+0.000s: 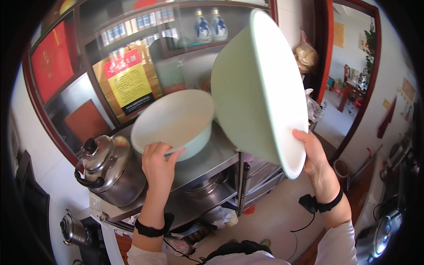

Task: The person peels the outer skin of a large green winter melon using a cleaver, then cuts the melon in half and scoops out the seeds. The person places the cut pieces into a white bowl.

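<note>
A large basin, light green outside and white inside, is tilted on its side in the air. My right hand grips it by the lower rim, the thumb on the white inner face. To its left, a second basin, pale blue-green with a white inside, leans at an angle over the stainless steel shelf. My left hand pinches the near rim of that one. Just left of this hand stands a stainless steel kettle with a black handle and lid knob. Whether the second basin's underside touches the shelf is hidden.
Behind the shelf is a glass-fronted cabinet with two blue-and-white bottles and a gold-and-yellow bag bearing writing. Pots sit on the lower shelf. A doorway opens at the right. A smaller kettle stands lower left.
</note>
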Action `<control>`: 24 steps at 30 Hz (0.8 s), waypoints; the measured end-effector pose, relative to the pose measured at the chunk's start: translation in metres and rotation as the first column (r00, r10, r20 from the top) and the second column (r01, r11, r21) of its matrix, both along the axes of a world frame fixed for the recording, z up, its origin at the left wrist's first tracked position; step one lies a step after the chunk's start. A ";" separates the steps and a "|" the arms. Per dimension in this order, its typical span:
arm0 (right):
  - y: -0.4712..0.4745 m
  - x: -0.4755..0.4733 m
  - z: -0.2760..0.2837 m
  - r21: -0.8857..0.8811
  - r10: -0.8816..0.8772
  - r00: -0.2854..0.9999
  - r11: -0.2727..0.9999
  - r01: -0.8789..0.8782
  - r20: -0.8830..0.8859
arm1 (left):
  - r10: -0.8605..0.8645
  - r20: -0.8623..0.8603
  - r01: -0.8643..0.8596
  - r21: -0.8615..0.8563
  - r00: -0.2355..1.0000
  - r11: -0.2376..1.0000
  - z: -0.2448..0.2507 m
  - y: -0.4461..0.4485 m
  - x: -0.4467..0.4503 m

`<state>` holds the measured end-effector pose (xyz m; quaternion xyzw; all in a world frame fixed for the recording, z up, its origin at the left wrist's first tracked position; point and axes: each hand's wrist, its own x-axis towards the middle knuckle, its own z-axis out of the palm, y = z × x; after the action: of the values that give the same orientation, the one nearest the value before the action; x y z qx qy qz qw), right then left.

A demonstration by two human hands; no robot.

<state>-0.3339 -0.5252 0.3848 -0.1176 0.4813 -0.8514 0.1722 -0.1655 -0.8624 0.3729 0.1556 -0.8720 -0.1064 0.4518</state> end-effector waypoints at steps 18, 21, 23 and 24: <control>0.242 0.303 -0.146 0.224 -0.751 0.586 0.655 0.722 0.305 | -0.793 -0.477 0.756 0.654 0.380 -0.031 -0.099 0.316 -0.019; 0.275 0.395 -0.189 0.295 -0.839 0.321 0.472 0.831 0.440 | -0.943 -0.231 0.695 0.719 0.238 -0.001 -0.130 0.397 0.022; 0.288 0.463 -0.218 0.298 -0.888 0.168 0.315 0.901 0.428 | -0.873 -0.486 0.250 0.840 -0.049 -0.481 -0.153 0.457 0.058; 0.291 0.495 -0.231 0.297 -0.901 0.061 0.204 0.933 0.429 | -0.895 -0.431 0.176 0.878 -0.118 -0.446 -0.160 0.484 0.076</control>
<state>0.1611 -0.2341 0.1539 0.4423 0.3530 -0.7738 -0.2847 -0.0895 -0.3779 0.2128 -0.2431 -0.5514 -0.7517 -0.2680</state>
